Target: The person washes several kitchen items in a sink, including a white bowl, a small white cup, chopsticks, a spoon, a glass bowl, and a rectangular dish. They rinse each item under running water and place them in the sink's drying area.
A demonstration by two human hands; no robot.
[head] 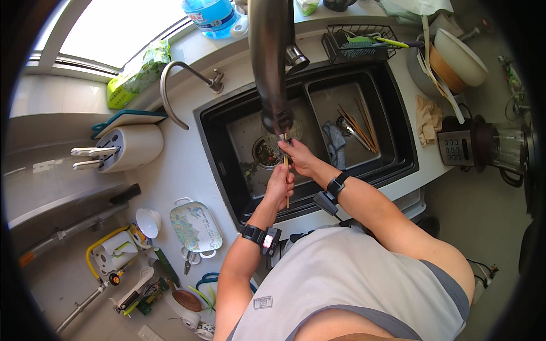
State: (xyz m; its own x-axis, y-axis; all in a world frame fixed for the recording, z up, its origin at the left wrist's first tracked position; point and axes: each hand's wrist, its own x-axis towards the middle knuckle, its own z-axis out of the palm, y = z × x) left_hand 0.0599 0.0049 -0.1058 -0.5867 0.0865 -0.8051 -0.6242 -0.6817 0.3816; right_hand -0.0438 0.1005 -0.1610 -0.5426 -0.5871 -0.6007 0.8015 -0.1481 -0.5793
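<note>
Below the dark faucet spout (273, 76), my left hand (279, 186) grips a pair of wooden chopsticks (287, 200) over the left sink basin. My right hand (299, 157) is closed around a dark scouring pad (283, 150), which surrounds the chopsticks near their upper part. Food scraps (268, 158) lie in the left drain, with greens beside it. In the right basin (367, 98), several chopsticks (358, 128) and metal utensils lie by the drain, and a blue-grey cloth (335, 143) rests near the divider.
A curved metal tap (168, 87) stands left of the sink, beside a knife block (140, 147). On the left counter are a patterned tray (197, 226), scissors (187, 262) and a white bowl (148, 222). A wire rack (337, 32) holds brushes behind the sink; bowls (463, 55) and a blender (482, 143) stand right.
</note>
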